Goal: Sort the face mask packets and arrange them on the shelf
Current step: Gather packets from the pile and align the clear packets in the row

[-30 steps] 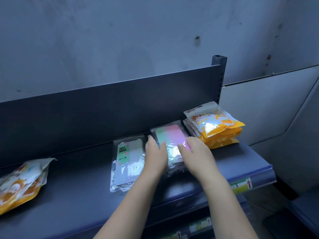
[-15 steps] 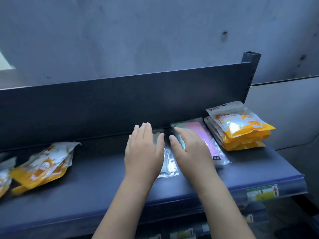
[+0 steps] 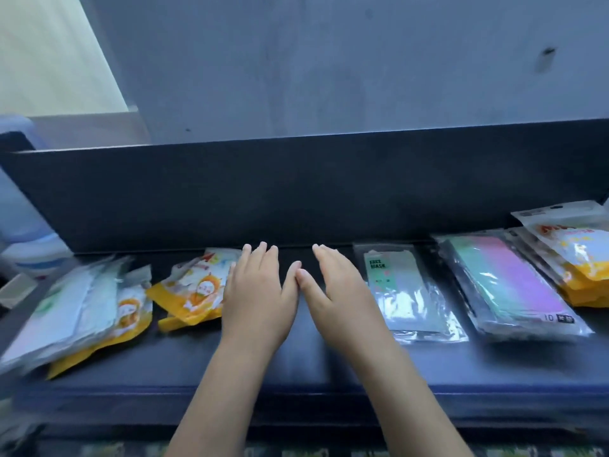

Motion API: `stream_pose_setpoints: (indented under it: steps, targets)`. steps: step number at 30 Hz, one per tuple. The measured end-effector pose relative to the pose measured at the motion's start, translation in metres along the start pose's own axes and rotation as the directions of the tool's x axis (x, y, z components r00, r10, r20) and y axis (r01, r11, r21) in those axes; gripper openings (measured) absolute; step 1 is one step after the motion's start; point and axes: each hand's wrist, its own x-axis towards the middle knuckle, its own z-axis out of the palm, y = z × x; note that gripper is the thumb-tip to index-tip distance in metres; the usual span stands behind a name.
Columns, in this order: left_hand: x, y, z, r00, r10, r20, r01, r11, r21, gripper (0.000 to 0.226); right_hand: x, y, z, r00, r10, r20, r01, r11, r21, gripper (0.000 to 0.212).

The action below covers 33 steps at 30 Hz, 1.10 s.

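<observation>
My left hand (image 3: 258,296) and my right hand (image 3: 336,293) hover flat and empty over the bare middle of the dark shelf (image 3: 296,367), thumbs touching. Right of my right hand lies a clear "FACE MASK" packet (image 3: 407,291), then a stack of pink-green packets (image 3: 509,285), then a pile of orange-and-white packets (image 3: 573,252) at the far right. Just left of my left hand lies a loose orange packet (image 3: 194,291). A mixed heap of clear and orange packets (image 3: 79,311) sits at the far left.
The shelf's tall dark back panel (image 3: 296,192) runs behind everything, with a grey wall above. A pale blue-white container (image 3: 23,232) stands beyond the shelf's left end. Price labels show along a lower shelf edge at the bottom.
Both hands left the clear and pink-green packets and slid left to the bare middle of the shelf. The view swung left, bringing the heap at the far left into sight.
</observation>
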Motion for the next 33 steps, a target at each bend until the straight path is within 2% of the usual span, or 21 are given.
stream_pose_setpoints:
  steps: [3, 5, 8, 13, 16, 21, 24, 26, 29, 32, 33]
  targets:
    - [0.015, -0.054, -0.024, 0.999, -0.041, -0.034, 0.041, 0.999, 0.001, 0.057, 0.013, -0.035, 0.043, 0.997, 0.037, 0.07, -0.038, 0.999, 0.017, 0.055]
    - [0.027, -0.093, -0.043, 0.997, -0.065, -0.038, 0.066, 0.998, 0.022, 0.055, 0.025, -0.063, 0.071, 0.986, 0.131, 0.105, -0.136, 0.99, 0.046, 0.044]
    - [0.036, -0.16, -0.074, 0.991, -0.119, -0.059, 0.12, 0.993, 0.022, 0.053, 0.033, -0.102, 0.121, 0.974, 0.203, 0.099, -0.206, 0.978, 0.03, 0.039]
    - [0.046, -0.258, -0.113, 0.972, -0.202, -0.117, 0.198, 0.979, -0.041, 0.042, 0.027, -0.15, 0.195, 1.0, 0.013, -0.016, -0.013, 1.0, -0.014, 0.041]
    - [0.049, -0.294, -0.13, 0.948, -0.293, -0.124, 0.276, 0.951, -0.138, 0.037, 0.022, -0.171, 0.223, 0.997, -0.02, 0.073, 0.019, 1.0, 0.018, 0.043]
    - [0.048, -0.33, -0.149, 0.871, -0.478, -0.115, 0.448, 0.868, -0.215, 0.039, 0.022, -0.198, 0.26, 0.988, -0.02, 0.151, 0.02, 1.0, -0.001, 0.046]
    - [0.048, -0.348, -0.154, 0.828, -0.56, -0.027, 0.544, 0.814, -0.201, 0.045, 0.024, -0.209, 0.273, 0.987, -0.006, 0.162, 0.014, 0.999, -0.044, 0.048]
    - [0.047, -0.355, -0.155, 0.8, -0.599, 0.036, 0.586, 0.768, -0.26, 0.044, 0.025, -0.215, 0.279, 0.987, 0.023, 0.16, -0.009, 0.996, -0.085, 0.05]
    - [0.047, -0.365, -0.155, 0.766, -0.631, 0.122, 0.621, 0.677, -0.395, 0.062, 0.029, -0.221, 0.286, 0.975, 0.148, 0.168, -0.124, 0.981, -0.147, 0.053]
    - [0.053, -0.377, -0.153, 0.709, -0.668, 0.228, 0.66, 0.514, -0.548, 0.105, 0.032, -0.226, 0.29, 0.95, 0.271, 0.154, -0.249, 0.958, -0.145, 0.048]
    - [0.054, -0.38, -0.151, 0.703, -0.668, 0.244, 0.659, 0.482, -0.578, 0.111, 0.033, -0.227, 0.289, 0.945, 0.292, 0.15, -0.278, 0.955, -0.107, 0.043]
